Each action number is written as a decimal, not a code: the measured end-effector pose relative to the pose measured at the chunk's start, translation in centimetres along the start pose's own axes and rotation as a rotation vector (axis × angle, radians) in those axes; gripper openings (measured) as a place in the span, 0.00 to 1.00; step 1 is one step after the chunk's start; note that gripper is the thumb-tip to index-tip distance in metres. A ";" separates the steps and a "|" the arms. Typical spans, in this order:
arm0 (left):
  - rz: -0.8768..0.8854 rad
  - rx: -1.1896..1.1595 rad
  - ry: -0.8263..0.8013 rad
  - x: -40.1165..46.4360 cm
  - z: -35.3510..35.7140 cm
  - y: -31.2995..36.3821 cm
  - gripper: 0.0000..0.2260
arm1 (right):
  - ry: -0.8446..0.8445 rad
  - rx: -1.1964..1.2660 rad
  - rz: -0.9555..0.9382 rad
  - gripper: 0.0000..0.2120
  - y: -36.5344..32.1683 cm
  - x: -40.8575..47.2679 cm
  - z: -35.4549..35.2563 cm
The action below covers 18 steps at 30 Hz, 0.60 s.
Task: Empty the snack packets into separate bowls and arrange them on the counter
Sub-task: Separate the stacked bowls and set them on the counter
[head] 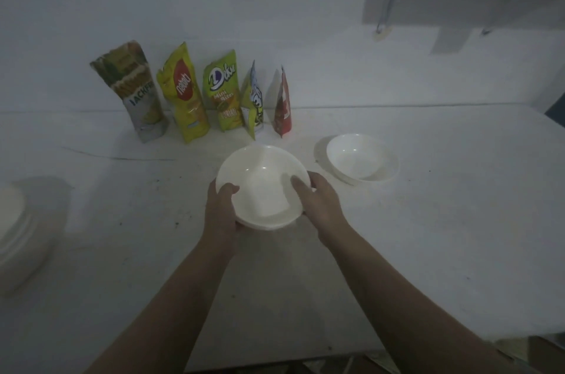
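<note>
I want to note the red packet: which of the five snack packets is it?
The red packet stands at the right end of the row, turned edge-on, nearest the empty bowl on the counter; the others are green, yellow or grey.

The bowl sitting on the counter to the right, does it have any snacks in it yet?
No, the bowl on the counter shows only its bare white inside, and the five snack packets stand upright by the wall.

Both forearms reached forward, the left hand (220, 209) and right hand (318, 202) gripping opposite rims, thumbs curled over the edges.
</note>
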<state>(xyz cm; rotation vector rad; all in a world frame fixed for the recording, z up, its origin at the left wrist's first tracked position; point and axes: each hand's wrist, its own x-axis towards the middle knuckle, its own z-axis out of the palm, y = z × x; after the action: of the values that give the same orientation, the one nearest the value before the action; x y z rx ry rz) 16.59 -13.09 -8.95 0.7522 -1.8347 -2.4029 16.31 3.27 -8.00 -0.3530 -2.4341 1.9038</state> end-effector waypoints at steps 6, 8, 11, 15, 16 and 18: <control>0.053 -0.087 0.062 0.9 -3.5 2.4 0.17 | -0.084 -0.386 -0.310 0.26 -2.8 1.6 3.0; 0.077 -0.074 0.106 1.0 -4.7 3.1 0.15 | -0.052 -0.327 -0.366 0.21 -3.8 1.9 3.8; 0.078 -0.131 0.175 1.2 -7.0 3.8 0.12 | -0.024 -0.165 -0.343 0.20 -5.0 2.3 4.7; 0.047 -0.220 0.260 1.9 -10.2 4.2 0.26 | -0.042 0.151 -0.020 0.20 -5.0 3.6 6.7; 0.043 -0.239 0.274 2.1 -10.8 4.3 0.27 | -0.043 0.204 0.058 0.21 -4.9 3.9 7.3; 0.049 -0.285 0.287 2.2 -11.6 4.6 0.25 | -0.025 0.293 0.191 0.22 -4.5 4.3 8.3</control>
<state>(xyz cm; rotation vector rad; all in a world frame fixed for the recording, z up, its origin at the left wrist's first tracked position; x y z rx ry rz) 17.93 -25.62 -7.68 0.9485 -1.3550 -2.3098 10.06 -4.81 -6.26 -0.5670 -2.1571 2.3140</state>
